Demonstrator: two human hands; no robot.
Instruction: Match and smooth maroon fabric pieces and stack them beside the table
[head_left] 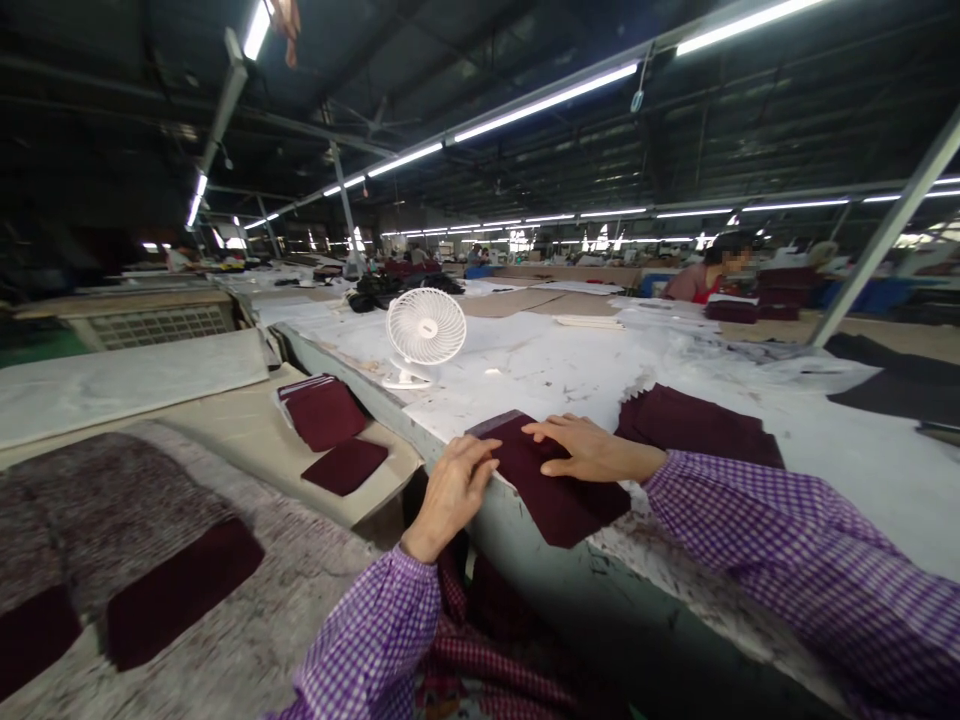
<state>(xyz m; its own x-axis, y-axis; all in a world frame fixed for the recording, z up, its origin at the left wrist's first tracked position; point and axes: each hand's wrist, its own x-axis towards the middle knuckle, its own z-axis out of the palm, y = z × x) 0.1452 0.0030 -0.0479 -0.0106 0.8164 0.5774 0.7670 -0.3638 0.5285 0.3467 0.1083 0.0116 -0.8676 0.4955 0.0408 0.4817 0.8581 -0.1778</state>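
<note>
A maroon fabric piece (555, 500) with a greyish strip along its far edge lies at the near edge of the white-covered table, partly overhanging it. My left hand (456, 490) is at the piece's left side, thumb and bent fingers closed at its edge. Across the top of the cloth rests my right hand (592, 450), its fingers stretched out and the thumb apart. Just right of that hand is a stack of maroon fabric pieces (697, 425), partly behind my forearm. Whether the cloth under my hands is one layer or more, I cannot tell.
A white fan (426, 328) stands beyond my hands. On the lower left surface are a maroon stack (324, 412), a single maroon piece (345, 467) and a larger dark piece (184, 592). A slanted metal post (885, 235) rises at right; a co-worker (705, 275) is behind.
</note>
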